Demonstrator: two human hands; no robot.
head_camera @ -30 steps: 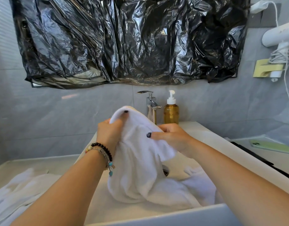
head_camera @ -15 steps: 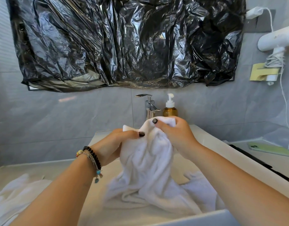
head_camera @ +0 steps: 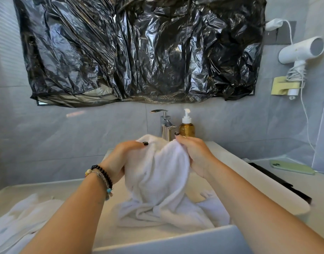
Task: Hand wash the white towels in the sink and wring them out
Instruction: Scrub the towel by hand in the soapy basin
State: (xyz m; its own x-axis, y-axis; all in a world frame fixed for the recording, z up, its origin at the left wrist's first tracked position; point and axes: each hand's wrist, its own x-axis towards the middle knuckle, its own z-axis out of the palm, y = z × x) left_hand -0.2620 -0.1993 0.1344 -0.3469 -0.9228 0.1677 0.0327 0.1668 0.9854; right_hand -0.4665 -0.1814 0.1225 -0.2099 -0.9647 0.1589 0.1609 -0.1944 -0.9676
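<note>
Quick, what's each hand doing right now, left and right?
Left hand: gripping the white towel above the sink.
Right hand: gripping the same towel, at its top.

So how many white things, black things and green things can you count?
White: 3, the towel held by both hands, a towel on the counter, the hair dryer
Black: 1, the plastic sheet
Green: 1, the phone
Total: 5

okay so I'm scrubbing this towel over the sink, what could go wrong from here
Splashes or drips from the white towel that both hands grip could reach the green phone lying on the counter to the right. The towel's raised top sits close to the faucet and soap bottle, so a wide rub might knock the bottle over.
</note>
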